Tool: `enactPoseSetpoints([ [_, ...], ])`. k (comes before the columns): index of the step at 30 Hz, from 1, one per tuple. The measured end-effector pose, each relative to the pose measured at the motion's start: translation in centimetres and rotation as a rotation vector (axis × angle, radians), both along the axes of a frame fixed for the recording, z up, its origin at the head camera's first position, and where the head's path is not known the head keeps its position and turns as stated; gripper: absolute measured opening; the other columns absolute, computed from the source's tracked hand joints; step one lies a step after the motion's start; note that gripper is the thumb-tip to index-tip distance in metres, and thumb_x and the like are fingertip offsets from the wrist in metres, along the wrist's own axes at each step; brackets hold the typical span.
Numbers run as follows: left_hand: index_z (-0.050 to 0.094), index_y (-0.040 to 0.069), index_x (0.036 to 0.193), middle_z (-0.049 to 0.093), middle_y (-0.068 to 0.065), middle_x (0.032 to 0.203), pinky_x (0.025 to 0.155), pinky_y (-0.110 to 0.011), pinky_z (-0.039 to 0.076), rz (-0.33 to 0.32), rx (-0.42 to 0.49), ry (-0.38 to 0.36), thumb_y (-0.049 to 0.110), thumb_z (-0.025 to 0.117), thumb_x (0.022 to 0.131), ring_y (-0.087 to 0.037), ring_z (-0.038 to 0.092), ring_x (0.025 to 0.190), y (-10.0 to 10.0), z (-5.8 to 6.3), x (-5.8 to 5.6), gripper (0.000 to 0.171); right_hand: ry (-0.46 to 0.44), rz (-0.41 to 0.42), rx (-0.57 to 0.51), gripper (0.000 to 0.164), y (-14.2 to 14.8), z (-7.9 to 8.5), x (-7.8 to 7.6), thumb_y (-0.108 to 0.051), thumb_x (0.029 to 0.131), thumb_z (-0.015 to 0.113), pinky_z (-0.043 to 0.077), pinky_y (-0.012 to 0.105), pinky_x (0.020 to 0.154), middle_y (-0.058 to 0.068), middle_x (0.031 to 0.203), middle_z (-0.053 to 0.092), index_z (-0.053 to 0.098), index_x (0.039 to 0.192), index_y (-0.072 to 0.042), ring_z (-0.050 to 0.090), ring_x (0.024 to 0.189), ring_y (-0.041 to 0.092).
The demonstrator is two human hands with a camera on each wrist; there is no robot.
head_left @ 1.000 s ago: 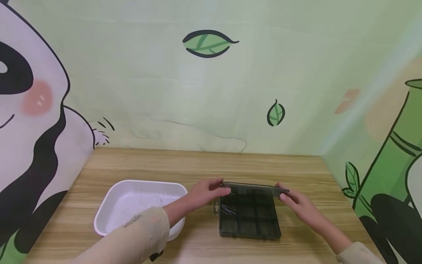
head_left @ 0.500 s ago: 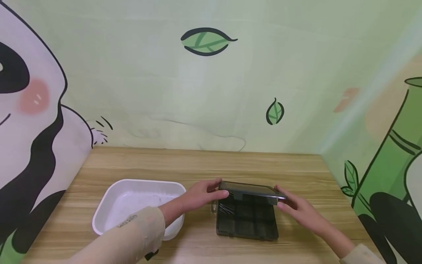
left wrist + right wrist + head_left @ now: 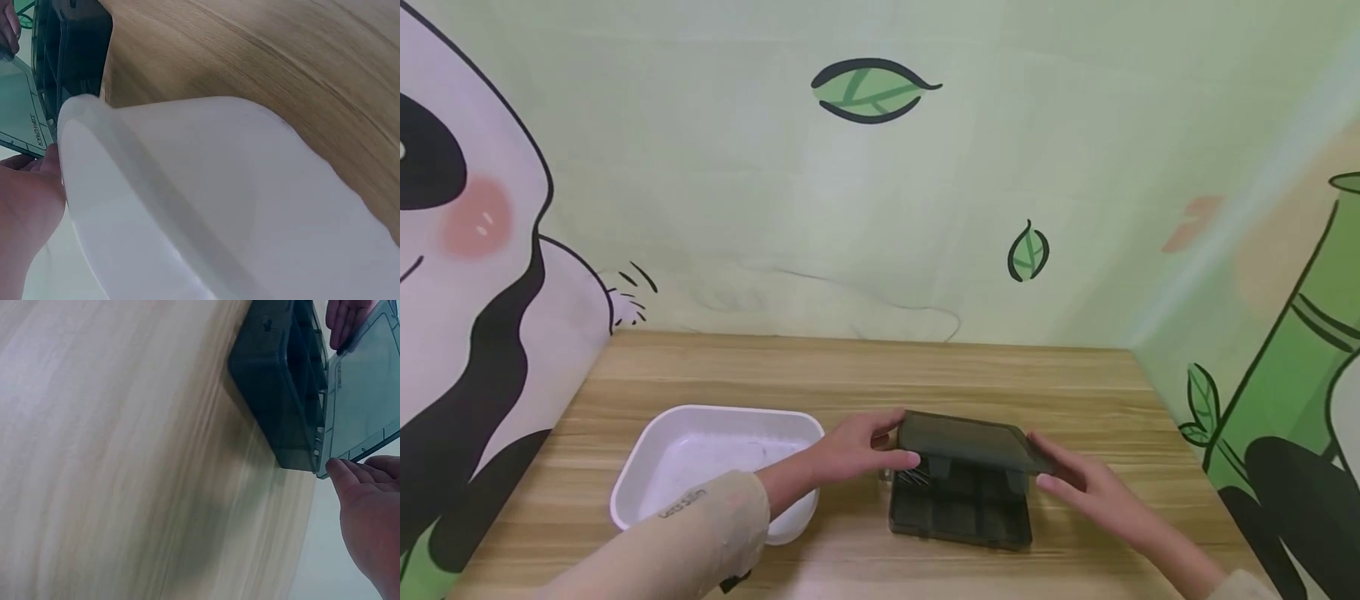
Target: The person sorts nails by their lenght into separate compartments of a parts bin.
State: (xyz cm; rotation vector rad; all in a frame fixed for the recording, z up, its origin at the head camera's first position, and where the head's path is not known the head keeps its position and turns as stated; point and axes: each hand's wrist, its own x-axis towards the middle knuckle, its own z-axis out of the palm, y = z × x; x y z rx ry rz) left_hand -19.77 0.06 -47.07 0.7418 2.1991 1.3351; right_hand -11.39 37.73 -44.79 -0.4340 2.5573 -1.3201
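Observation:
A dark, see-through compartment box (image 3: 958, 521) sits on the table with its hinged lid (image 3: 972, 443) tilted part way down over it. Thin metal pins (image 3: 914, 477) lie in a left compartment. My left hand (image 3: 853, 450) holds the lid's left edge, thumb on the near side and fingers behind. At the opposite edge my right hand (image 3: 1093, 490) holds the lid between thumb and fingers. In the right wrist view the lid (image 3: 369, 387) stands at an angle to the box (image 3: 269, 381), and the right fingertips (image 3: 335, 465) meet its corner.
A white plastic tray (image 3: 625, 475) stands left of the box, partly behind my left forearm; its wall (image 3: 187, 156) fills much of the left wrist view. The wooden table (image 3: 865, 367) meets a green printed backdrop (image 3: 737, 167) behind and at both sides.
The lid has swung down toward the front, from nearly edge-on to showing its top face. Both hands have followed it slightly downward and now cover more of the box's back compartments.

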Motion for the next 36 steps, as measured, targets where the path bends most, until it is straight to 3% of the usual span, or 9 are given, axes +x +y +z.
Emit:
enactPoseSetpoints([
  [5, 0.036, 0.0, 0.164, 0.037, -0.016, 0.17, 0.118, -0.046, 0.044, -0.042, -0.029, 0.024, 0.047, 0.076, 0.094, -0.041, 0.052, 0.144, -0.1, 0.3, 0.2, 0.094, -0.052, -0.003, -0.051, 0.069, -0.1, -0.4, 0.3, -0.019, 0.107, 0.065, 0.041, 0.011, 0.103, 0.03, 0.167, 0.031, 0.032, 0.161, 0.009, 0.033, 0.149, 0.04],
  [11, 0.037, -0.001, 0.163, 0.038, -0.016, 0.169, 0.118, -0.046, 0.043, -0.06, -0.098, 0.085, 0.047, 0.079, 0.09, -0.039, 0.054, 0.144, -0.2, 0.4, 0.6, 0.097, -0.069, 0.005, -0.026, 0.072, 0.0, -0.7, 0.6, -0.022, 0.106, 0.067, 0.039, 0.011, 0.105, 0.028, 0.168, 0.032, 0.032, 0.163, 0.006, 0.037, 0.149, 0.048],
  [13, 0.039, -0.001, 0.162, 0.039, -0.016, 0.169, 0.119, -0.046, 0.042, -0.072, -0.136, 0.129, 0.049, 0.08, 0.088, -0.036, 0.052, 0.145, -0.2, 0.4, 0.8, 0.098, -0.065, 0.016, -0.016, 0.075, 0.1, -0.9, 0.7, -0.023, 0.105, 0.069, 0.04, 0.012, 0.106, 0.027, 0.167, 0.034, 0.033, 0.164, 0.003, 0.041, 0.148, 0.043],
  [20, 0.039, 0.0, 0.163, 0.033, -0.015, 0.172, 0.124, -0.048, 0.035, -0.131, -0.257, 0.259, 0.057, 0.079, 0.086, -0.033, 0.04, 0.155, -0.2, 0.2, 1.3, 0.104, -0.021, 0.052, -0.02, 0.082, 0.1, -1.5, 1.1, -0.024, 0.099, 0.078, 0.044, 0.016, 0.106, 0.027, 0.166, 0.037, 0.034, 0.165, 0.0, 0.047, 0.141, 0.004],
  [26, 0.038, 0.002, 0.164, 0.032, -0.012, 0.173, 0.123, -0.046, 0.037, -0.165, -0.36, 0.338, 0.062, 0.076, 0.086, -0.032, 0.04, 0.155, -0.2, 0.1, 1.4, 0.105, 0.066, 0.066, 0.018, 0.081, -0.1, -1.9, 1.3, -0.025, 0.097, 0.08, 0.043, 0.015, 0.106, 0.028, 0.163, 0.042, 0.039, 0.162, 0.002, 0.044, 0.14, 0.0],
  [31, 0.036, 0.004, 0.165, 0.03, -0.011, 0.174, 0.119, -0.044, 0.043, -0.19, -0.44, 0.382, 0.068, 0.071, 0.087, -0.029, 0.04, 0.155, -0.1, 0.2, 1.5, 0.107, 0.138, 0.094, 0.093, 0.083, -0.2, -2.1, 1.4, -0.029, 0.096, 0.081, 0.043, 0.017, 0.109, 0.026, 0.164, 0.042, 0.041, 0.161, 0.002, 0.041, 0.145, 0.007],
  [36, 0.035, 0.003, 0.165, 0.03, -0.012, 0.174, 0.116, -0.041, 0.046, -0.207, -0.487, 0.431, 0.069, 0.069, 0.089, -0.028, 0.043, 0.153, -0.1, 0.3, 1.8, 0.107, 0.222, 0.102, 0.262, 0.085, 0.0, -2.4, 1.5, -0.04, 0.094, 0.081, 0.052, 0.034, 0.108, 0.018, 0.164, 0.045, 0.043, 0.162, -0.004, 0.051, 0.144, 0.033],
])
